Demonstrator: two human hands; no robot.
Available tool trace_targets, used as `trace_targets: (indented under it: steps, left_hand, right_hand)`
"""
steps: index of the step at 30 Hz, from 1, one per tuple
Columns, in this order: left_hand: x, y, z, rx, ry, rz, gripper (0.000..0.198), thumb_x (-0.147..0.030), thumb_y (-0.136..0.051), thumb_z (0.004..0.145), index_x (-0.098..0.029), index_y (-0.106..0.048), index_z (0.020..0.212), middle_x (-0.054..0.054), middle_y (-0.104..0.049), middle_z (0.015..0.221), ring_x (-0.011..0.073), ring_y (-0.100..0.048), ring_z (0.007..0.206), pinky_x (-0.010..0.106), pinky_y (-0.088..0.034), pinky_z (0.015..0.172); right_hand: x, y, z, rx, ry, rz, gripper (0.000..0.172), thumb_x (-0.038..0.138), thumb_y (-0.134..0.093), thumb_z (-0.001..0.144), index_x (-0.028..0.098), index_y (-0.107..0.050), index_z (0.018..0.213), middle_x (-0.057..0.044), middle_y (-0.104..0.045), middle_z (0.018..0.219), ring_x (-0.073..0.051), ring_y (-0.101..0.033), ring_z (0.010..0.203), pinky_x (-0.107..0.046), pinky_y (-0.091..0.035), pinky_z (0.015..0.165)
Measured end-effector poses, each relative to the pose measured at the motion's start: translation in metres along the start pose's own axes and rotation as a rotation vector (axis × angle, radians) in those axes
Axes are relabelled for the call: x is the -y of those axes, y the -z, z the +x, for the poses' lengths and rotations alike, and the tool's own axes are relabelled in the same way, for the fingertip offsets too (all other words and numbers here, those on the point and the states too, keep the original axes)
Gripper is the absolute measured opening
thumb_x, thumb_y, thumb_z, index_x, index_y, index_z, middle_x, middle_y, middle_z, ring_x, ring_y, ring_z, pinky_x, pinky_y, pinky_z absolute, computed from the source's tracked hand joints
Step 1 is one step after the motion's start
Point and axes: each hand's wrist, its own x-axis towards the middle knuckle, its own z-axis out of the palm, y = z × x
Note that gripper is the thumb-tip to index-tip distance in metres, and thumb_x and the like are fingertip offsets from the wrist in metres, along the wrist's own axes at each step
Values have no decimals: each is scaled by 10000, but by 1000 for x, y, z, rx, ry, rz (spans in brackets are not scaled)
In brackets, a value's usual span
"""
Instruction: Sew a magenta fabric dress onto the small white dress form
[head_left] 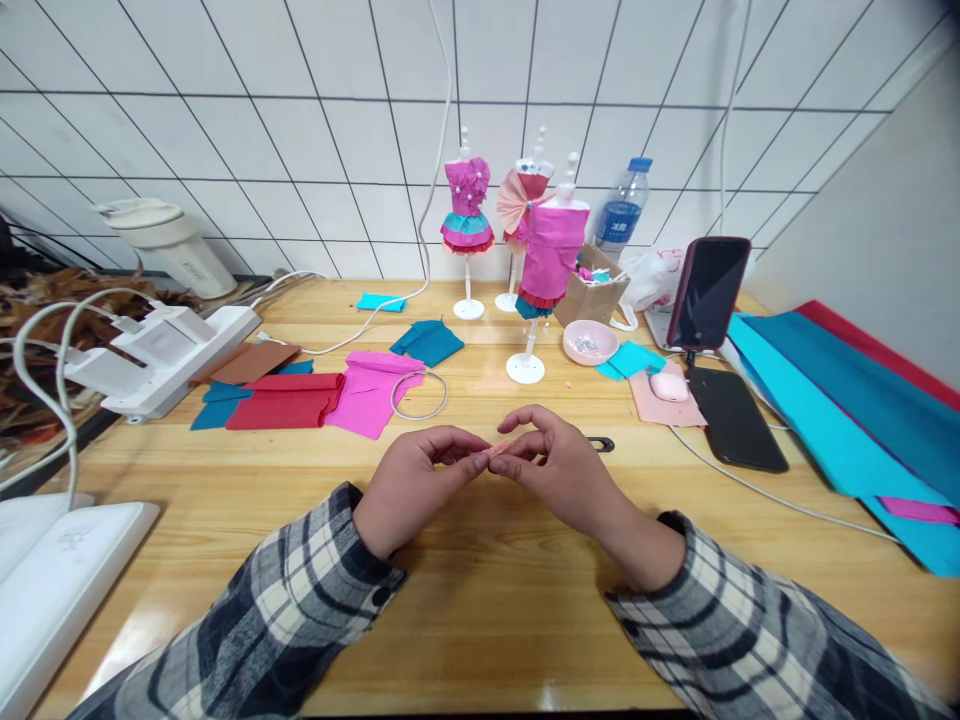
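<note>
Between my two hands is a small folded strip of peach crepe paper [498, 450], mostly covered by the fingers. My left hand [431, 470] pinches its left end between thumb and fingers. At the other end, my right hand [559, 465] pinches it with the thumb against the fingers, the index finger arched above. Both hands are just over the wooden table [480, 620]. Beyond them stands a mini dress form [555, 250] wrapped in pink paper with a red and teal hem. A dark-handled tool [601, 444] shows partly behind my right hand.
Left lie red paper [289, 400], pink paper [367, 390] and a metal ring [418, 414]. Two more dressed forms, one pink [468, 200], stand behind. Rightward are a bowl of beads [591, 343], a propped phone [709, 295], a power bank [735, 418] and large paper sheets [847, 400].
</note>
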Motion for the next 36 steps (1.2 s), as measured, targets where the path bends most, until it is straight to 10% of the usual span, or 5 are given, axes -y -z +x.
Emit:
trace_targets:
  steps: [22, 36]
  left_hand:
    - [-3, 3, -1, -27, -67, 151, 210, -399, -684, 738, -204, -754, 769, 31, -762, 798, 204, -683, 773, 305, -538, 767]
    - [9, -4, 1, 120, 250, -584, 252, -366, -786, 682, -158, -709, 802, 23, -676, 770, 114, -574, 694, 239, -447, 662]
  right_hand:
    - [-3, -3, 1, -1, 45, -58, 89, 246, -675, 736, 210, -607, 780, 3, -701, 717, -134, -616, 626, -252, -442, 569]
    - [-4, -4, 1, 30, 88, 124, 146, 288, -700, 740, 213, -641, 849, -14, -724, 818, -168, -684, 775, -278, -494, 655]
